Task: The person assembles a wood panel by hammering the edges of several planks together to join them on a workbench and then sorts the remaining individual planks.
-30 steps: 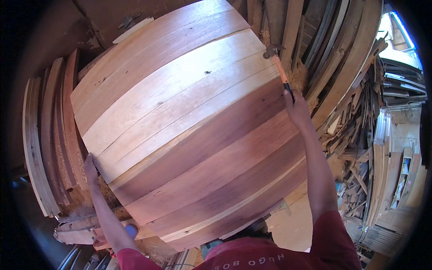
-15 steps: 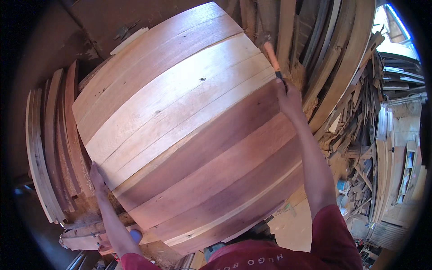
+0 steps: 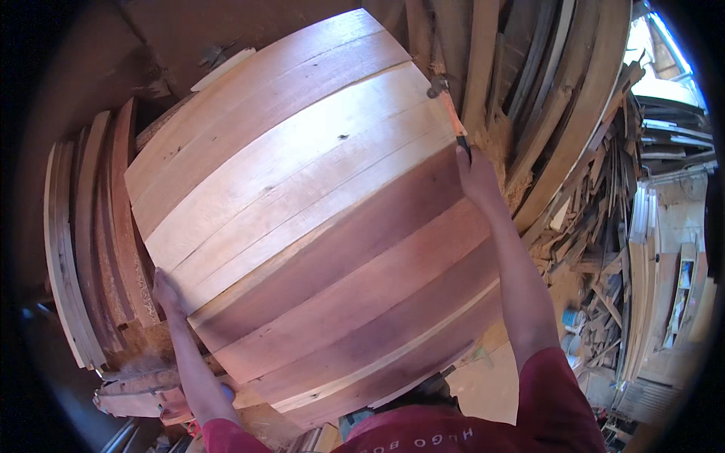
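A wide wooden panel [image 3: 302, 174] of several boards edge to edge, pale at the far side and reddish-brown at the near side, lies tilted before me. My right hand [image 3: 479, 177] is wrapped round the dark grip of a hammer [image 3: 454, 117] at the panel's right edge. The hammer's metal head is beside that edge, near the pale boards; whether it touches the wood I cannot tell. My left hand [image 3: 168, 293] holds the panel's left edge, its fingers partly hidden.
Long planks [image 3: 83, 249] stand at the left, and more long boards [image 3: 566, 106] lean along the far right. A heap of wood scraps [image 3: 596, 181] lies beyond my right arm. A pale strip of wood [image 3: 224, 69] rests past the panel's far edge.
My right hand has shifted slightly left and nearer to me, bringing the hammer's head down beside the panel's right edge. My left hand stays at the left edge.
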